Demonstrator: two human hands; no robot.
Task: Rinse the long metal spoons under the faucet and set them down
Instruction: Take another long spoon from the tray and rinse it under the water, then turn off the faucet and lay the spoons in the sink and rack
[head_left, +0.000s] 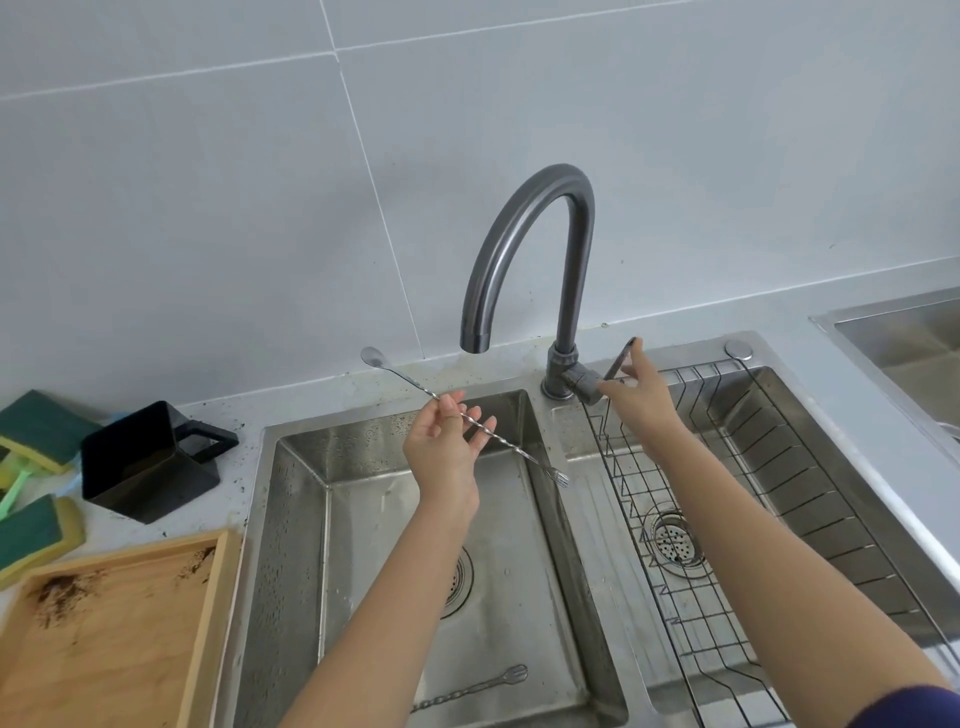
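Lying in sink (291, 519): twisted spoon (470, 691)

wall: pale grey tiles (467, 104) with thin white grout lines
counter: light speckled countertop (779, 317) against the wall
fixture: second steel basin (904, 332) at far right edge
light: soft, even daylight, no hard shadows

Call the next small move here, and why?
Probably the right hand lifts the faucet lever: its fingers are on it, yet no water shows at the spout. The left hand holds a long spoon over the left basin, slightly short of the spout.
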